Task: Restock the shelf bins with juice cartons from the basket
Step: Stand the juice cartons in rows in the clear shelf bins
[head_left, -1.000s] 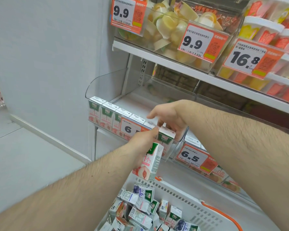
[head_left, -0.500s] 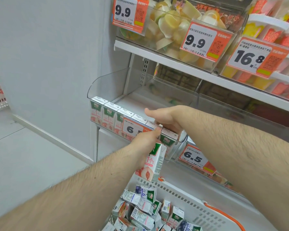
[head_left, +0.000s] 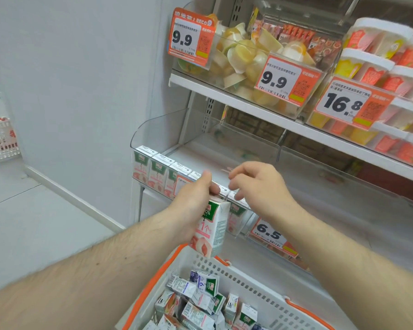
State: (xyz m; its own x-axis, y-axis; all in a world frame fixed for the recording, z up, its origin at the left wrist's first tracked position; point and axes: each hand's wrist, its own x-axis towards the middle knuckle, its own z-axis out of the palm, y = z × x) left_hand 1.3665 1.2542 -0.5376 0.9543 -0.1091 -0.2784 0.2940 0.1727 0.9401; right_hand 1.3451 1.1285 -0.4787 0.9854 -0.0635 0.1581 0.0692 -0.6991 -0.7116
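Your left hand grips an upright peach juice carton, top upward, at the bin's front edge; your right hand hovers, loosely curled, empty.

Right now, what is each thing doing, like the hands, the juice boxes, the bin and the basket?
Left hand: holds a carton.
Held carton: upright, outside the bin.
Right hand: fingers curled over the carton row, grip unclear.
Carton row: upright along the bin's front.
Clear bin: partly filled.
Basket: holds jumbled cartons.

Bright even light, soft shadows, wide-angle edge distortion
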